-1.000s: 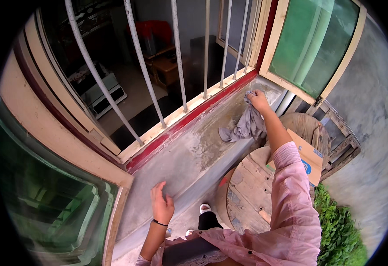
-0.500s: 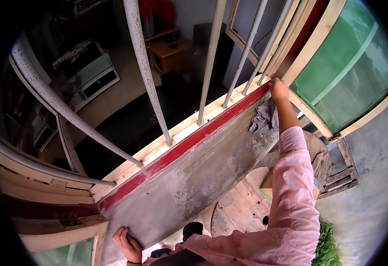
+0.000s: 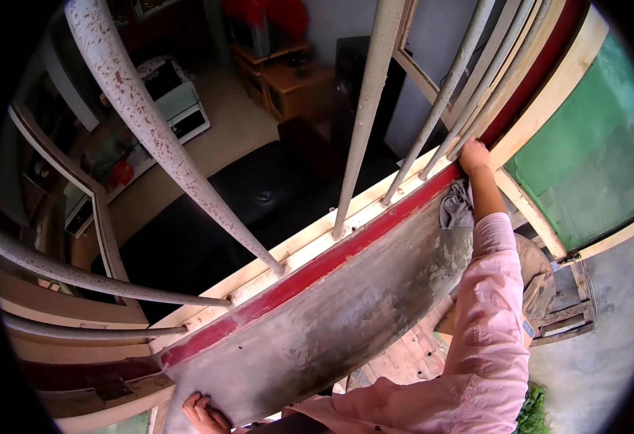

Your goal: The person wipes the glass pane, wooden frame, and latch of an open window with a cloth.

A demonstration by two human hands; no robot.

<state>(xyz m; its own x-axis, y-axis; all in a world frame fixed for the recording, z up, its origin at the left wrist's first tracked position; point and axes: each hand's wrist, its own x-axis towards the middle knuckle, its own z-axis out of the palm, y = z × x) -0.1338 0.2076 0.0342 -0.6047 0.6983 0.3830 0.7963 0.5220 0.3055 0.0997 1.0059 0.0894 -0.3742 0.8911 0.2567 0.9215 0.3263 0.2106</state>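
My right hand (image 3: 474, 155) reaches to the far right corner of the window frame, beside the base of the last metal bar. Its fingers are closed, and what they hold, if anything, is hidden. A crumpled grey cloth (image 3: 456, 207) lies on the sill just below that wrist; I cannot tell whether it runs up into the hand. My left hand (image 3: 205, 414) rests on the near left end of the grey concrete sill (image 3: 288, 347), fingers loosely bent and holding nothing. Between the sill and the bars runs a red painted strip (image 3: 310, 283).
Pale metal bars (image 3: 364, 119) cross the opening. A green-glass window sash (image 3: 585, 159) stands outward at right. Indoors are a black sofa (image 3: 234, 202) and a wooden cabinet (image 3: 299, 90). Below the sill sits a round wooden top (image 3: 538, 278), with green leaves (image 3: 533, 412) further down.
The view has shifted, so the bars and room sit differently. My right hand stays at the corner, slightly moved against the frame. My left hand remains on the sill.
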